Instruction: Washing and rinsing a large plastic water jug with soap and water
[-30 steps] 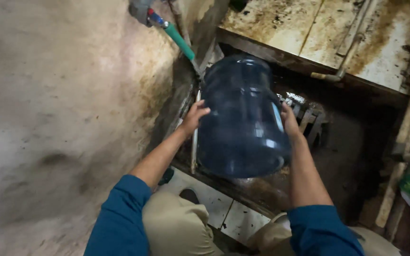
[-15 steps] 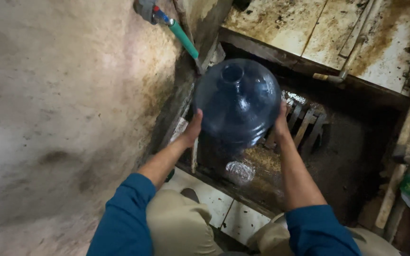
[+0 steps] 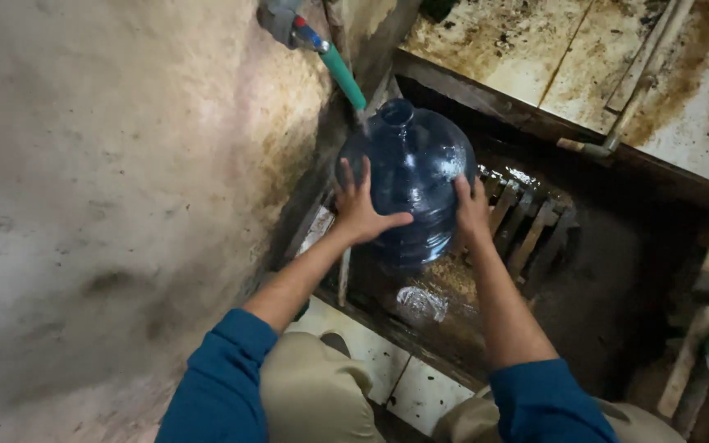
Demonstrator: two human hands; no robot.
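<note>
A large dark blue water jug (image 3: 420,176) stands upright over a wet drain pit, its open neck just under the tip of a green hose (image 3: 344,75) that hangs from a wall tap (image 3: 282,18). My left hand (image 3: 360,209) presses flat against the jug's left side, fingers spread. On the opposite side, my right hand (image 3: 471,212) grips the jug. Both forearms reach out from blue sleeves.
A rough plaster wall (image 3: 108,180) fills the left. A slatted drain grate (image 3: 531,226) lies behind the jug in the dark pit. Stained tiles (image 3: 551,57) sit beyond, white tiles (image 3: 371,349) at my knees. A wooden stick (image 3: 703,328) leans at the right.
The jug has been turned from bottom-toward-me to upright and moved away and up-left, so its neck now sits under the green hose. Both hands stayed on its sides.
</note>
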